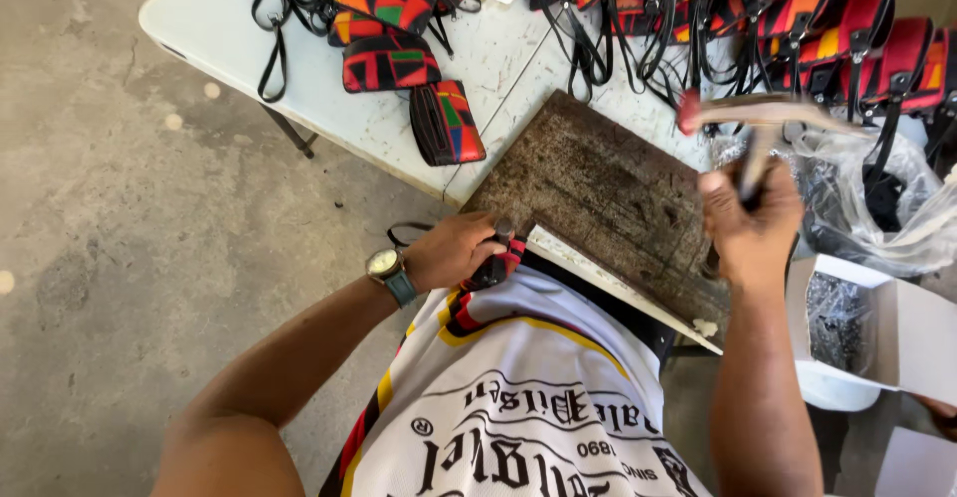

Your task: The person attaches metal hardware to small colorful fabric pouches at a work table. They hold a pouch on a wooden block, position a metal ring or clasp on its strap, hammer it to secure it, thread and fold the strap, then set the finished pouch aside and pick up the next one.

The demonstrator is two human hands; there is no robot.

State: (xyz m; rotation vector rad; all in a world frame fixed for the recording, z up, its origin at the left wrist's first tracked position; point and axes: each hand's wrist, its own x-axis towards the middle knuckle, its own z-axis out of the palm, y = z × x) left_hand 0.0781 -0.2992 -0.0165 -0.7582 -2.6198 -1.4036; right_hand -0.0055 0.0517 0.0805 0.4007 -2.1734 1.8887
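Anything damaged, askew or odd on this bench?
The dark work board is heavily pitted and scarred, and lies skewed with one corner past the white table edge. The right hand holds a blurred hammer raised above it; the left hand grips a small dark piece at the board's near corner. Nothing spilled.

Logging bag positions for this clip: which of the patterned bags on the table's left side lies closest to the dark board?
The bag at the bottom of that cluster, standing nearly upright in the picture with red, green and blue patches. It almost reaches the board's upper left edge.

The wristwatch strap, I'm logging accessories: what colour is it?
Teal, on the watch beside the left hand; head view.
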